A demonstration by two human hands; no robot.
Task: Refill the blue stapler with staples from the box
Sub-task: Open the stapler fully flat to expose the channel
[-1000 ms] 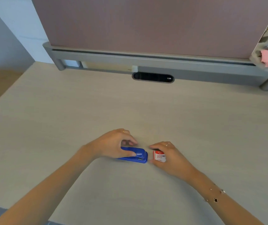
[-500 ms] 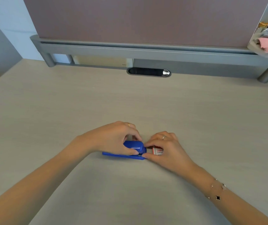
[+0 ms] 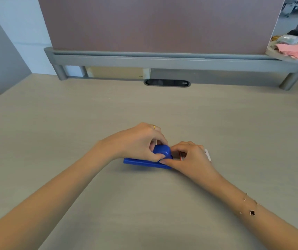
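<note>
Pale wood covers the big desk [image 3: 162, 109], and a brownish-pink divider panel [image 3: 153, 22] stands along its far edge on a grey rail [image 3: 162, 59]. A dark oval slot [image 3: 166, 83] sits in the desk just under that rail. Pink cloth [image 3: 296, 50] lies piled on a shelf at the far right.

Near the middle of the desk lies the blue stapler [image 3: 145, 162]. Its flat base rests on the wood, and its long side runs left to right, with the right end tipped a little toward the person. Its rounded top is lifted up off the base at the right end.

The left hand [image 3: 137, 141] comes in from the left and curls over that raised top. Thumb and fingers are pinching the blue top from both sides. A gold ring [image 3: 154, 127] shines on one finger.

The right hand [image 3: 191, 159] sits just beside it on the right. Its thumb tip touches the right end of the base, and its fingers are bent close together over the box of staples [image 3: 207, 155]. Only a white and red edge of the box peeks out, so I cannot tell how it is gripped. A thin bracelet [image 3: 251, 212] circles the right wrist.
</note>
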